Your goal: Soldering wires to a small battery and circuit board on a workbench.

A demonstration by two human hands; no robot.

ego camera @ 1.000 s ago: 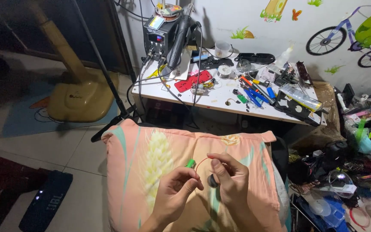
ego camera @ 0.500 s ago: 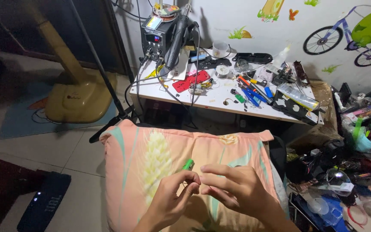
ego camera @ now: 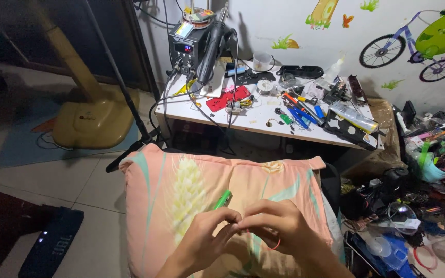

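- The left hand point(ego camera: 202, 242) and the right hand point(ego camera: 276, 229) are together, low over a pink pillow point(ego camera: 181, 190) with a pale leaf print.
- The left hand's fingers are pressed around a green pen-shaped tool point(ego camera: 222, 200). Its top end sticks up and leans to the right, just above the fingers.
- The right hand's fingertips are pinched together right next to the left hand's fingertips. What they pinch is too small to see.
- A thin red wire point(ego camera: 275, 244) curves under the right hand, close to the wrist.
- Behind the pillow stands a white table point(ego camera: 263, 121) full of stuff.
- A black box with little lit screens point(ego camera: 187, 46) sits on the table's far left corner. Black cables hang down from it.
- A flat red thing point(ego camera: 227, 98) lies near the middle of the table. Blue and red pens point(ego camera: 300, 110) lie to its right.
- A yellow fan base point(ego camera: 91, 121) stands on the tiled floor to the left.
- A dark speaker point(ego camera: 50, 249) lies on the floor at the bottom left.
- A bicycle sticker point(ego camera: 413, 49) is on the wall.
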